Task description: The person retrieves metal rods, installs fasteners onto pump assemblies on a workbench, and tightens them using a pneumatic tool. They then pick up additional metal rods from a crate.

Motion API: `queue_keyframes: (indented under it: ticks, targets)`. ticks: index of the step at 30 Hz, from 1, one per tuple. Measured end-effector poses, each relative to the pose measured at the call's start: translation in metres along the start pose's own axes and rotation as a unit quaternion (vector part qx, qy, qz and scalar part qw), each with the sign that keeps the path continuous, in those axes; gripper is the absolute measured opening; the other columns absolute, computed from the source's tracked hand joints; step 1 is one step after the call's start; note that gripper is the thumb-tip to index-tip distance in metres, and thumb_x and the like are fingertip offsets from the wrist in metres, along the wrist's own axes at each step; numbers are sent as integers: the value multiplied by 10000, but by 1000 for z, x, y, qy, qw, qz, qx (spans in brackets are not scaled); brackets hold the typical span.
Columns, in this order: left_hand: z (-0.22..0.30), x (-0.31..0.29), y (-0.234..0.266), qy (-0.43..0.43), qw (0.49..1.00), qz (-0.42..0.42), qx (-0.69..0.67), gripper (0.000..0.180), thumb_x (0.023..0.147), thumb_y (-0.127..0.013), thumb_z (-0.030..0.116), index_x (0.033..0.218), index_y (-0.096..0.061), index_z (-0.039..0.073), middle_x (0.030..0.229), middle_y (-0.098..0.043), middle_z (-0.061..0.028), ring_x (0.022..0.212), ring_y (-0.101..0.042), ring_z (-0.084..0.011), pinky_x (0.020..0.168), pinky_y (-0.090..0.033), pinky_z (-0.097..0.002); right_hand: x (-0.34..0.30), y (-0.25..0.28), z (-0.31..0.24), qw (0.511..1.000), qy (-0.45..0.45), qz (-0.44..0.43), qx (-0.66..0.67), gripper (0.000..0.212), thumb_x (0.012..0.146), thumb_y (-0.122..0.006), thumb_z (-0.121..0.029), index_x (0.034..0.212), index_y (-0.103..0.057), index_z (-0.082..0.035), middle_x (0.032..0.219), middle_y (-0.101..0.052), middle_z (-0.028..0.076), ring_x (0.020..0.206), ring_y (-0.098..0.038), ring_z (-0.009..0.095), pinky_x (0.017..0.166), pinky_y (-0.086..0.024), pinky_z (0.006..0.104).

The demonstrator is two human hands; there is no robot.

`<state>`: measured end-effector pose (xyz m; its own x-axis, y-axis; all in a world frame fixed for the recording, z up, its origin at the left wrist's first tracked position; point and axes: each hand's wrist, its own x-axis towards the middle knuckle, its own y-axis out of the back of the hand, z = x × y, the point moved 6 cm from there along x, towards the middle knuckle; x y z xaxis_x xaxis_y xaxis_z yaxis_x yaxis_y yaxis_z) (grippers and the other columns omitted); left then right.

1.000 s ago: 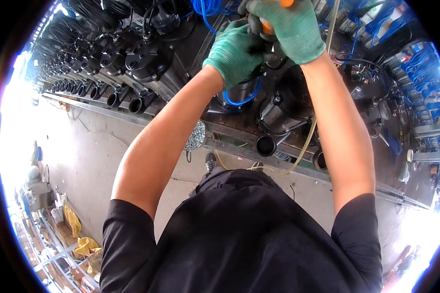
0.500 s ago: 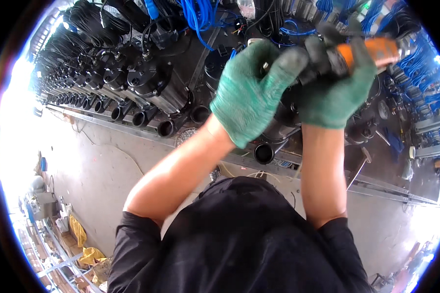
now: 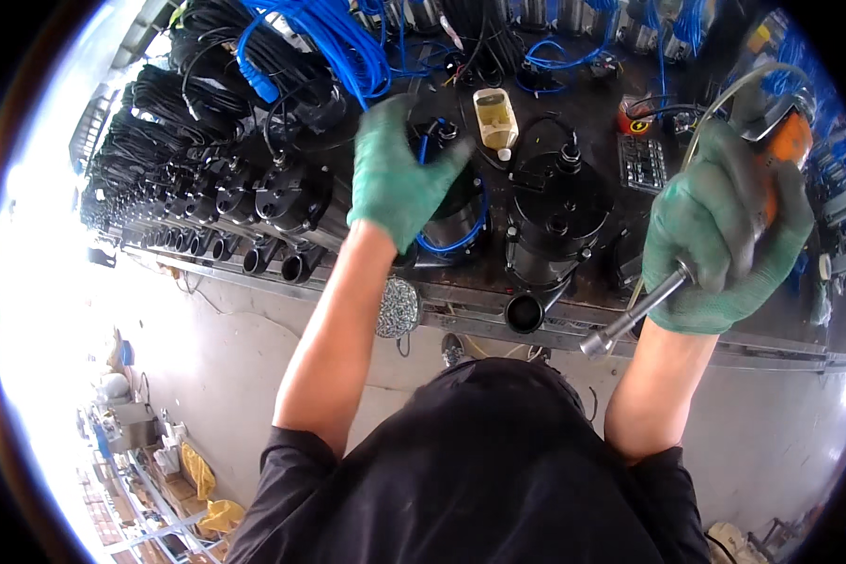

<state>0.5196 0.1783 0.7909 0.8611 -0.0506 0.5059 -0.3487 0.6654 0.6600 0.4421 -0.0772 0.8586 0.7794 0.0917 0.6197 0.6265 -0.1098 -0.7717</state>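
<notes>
A dark metal tabletop (image 3: 724,352) runs across the view, crowded with black cast pump housings; a long row of them (image 3: 207,202) recedes to the left, under coils of black cable and bright blue hose (image 3: 338,42). One black pump housing (image 3: 550,221) stands near the front edge between the two hands, its round outlet facing the person. Just beyond it lies a small clear plastic bottle of yellowish liquid (image 3: 495,117), cap pointing toward the person.

The right hand (image 3: 724,240), in a green knit glove, is closed tight around an orange and black powered driver (image 3: 780,141) with a steel socket shaft (image 3: 630,315). The tool's long axis runs diagonally, its body up and to the right, the socket end pointing down-left, off the tabletop edge and toward the person. A pale hose leaves the tool's top.

The left hand (image 3: 399,174), also in a green glove, rests palm down with fingers spread loosely on another black housing (image 3: 451,221) ringed by blue hose, well apart from the driver.
</notes>
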Motion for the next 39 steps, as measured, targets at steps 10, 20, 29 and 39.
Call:
queue_keyframes:
  ticks: [10, 20, 29, 39]
  targets:
    - [-158, 108, -28, 155, 965, -208, -43, 903, 879, -787, 462, 1512, -392, -47, 1454, -549, -253, 1334, -545, -330, 1127, -435, -395, -33, 7, -35, 999, 11, 52, 13, 572, 1025, -487, -68, 1515, -241, 94, 787, -437, 75, 400, -397, 82, 282, -340, 213]
    - [-243, 134, -13, 243, 946, -196, -85, 756, 858, -824, 430, 1405, -553, -15, 1243, -672, -150, 1091, -629, -228, 976, -498, -363, -54, 17, -47, 999, 0, 45, 13, 632, 1051, -430, -148, 1589, -160, 45, 904, -469, 101, 350, -364, 49, 265, -265, 212]
    - [-249, 141, -18, 221, 957, -163, -98, 676, 853, -833, 414, 1341, -611, 3, 1165, -689, -115, 1010, -635, -204, 914, -512, -337, -51, 17, -38, 998, 6, 58, -10, 639, 1049, -446, -143, 1589, -152, 30, 882, -478, 94, 362, -385, 45, 267, -313, 201]
    - [-210, 122, -19, 221, 953, -171, -119, 676, 881, -808, 390, 1381, -560, 10, 1238, -664, -153, 1034, -635, -208, 922, -517, -347, -53, 13, -32, 998, 14, 50, -48, 649, 1067, -441, -218, 1606, -153, 3, 897, -481, 106, 451, -446, 87, 304, -375, 216]
